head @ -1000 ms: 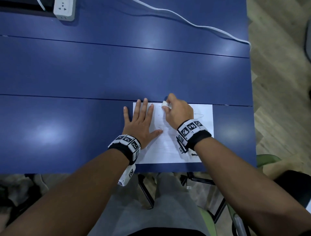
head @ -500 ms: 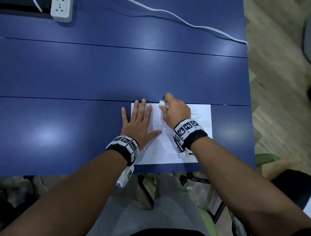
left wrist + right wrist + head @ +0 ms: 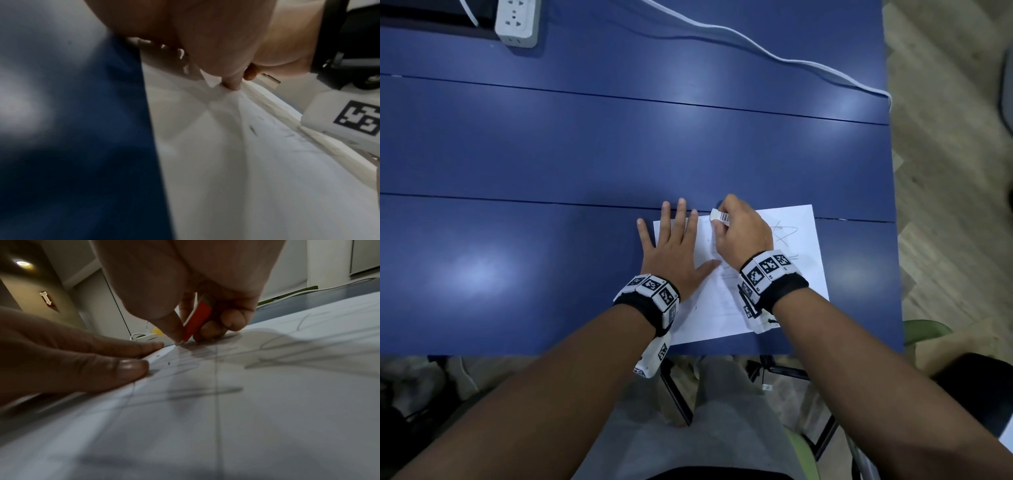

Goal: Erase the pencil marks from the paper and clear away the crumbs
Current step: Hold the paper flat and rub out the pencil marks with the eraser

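A white sheet of paper [image 3: 801, 270] with grey pencil scribbles [image 3: 786, 233] lies at the near right of the blue table [image 3: 551, 164]. My left hand [image 3: 671, 253] lies flat on the sheet's left edge, fingers straight and spread, holding it down. My right hand [image 3: 739, 233] pinches a small eraser [image 3: 719, 216] in a red and white sleeve and presses its tip onto the paper near the far edge. In the right wrist view the eraser [image 3: 197, 321] stands between thumb and fingers, and tiny dark crumbs [image 3: 168, 363] lie on the paper [image 3: 267, 402] beside my left thumb [image 3: 123, 368].
A white power strip [image 3: 517, 20] sits at the table's far left, and a white cable [image 3: 774, 54] runs across the far side to the right edge. The table's near edge is just behind my wrists. Wooden floor lies to the right, chair frames below.
The right hand with the eraser has shifted only slightly along the paper's far edge. The left hand stays flat in the same place.
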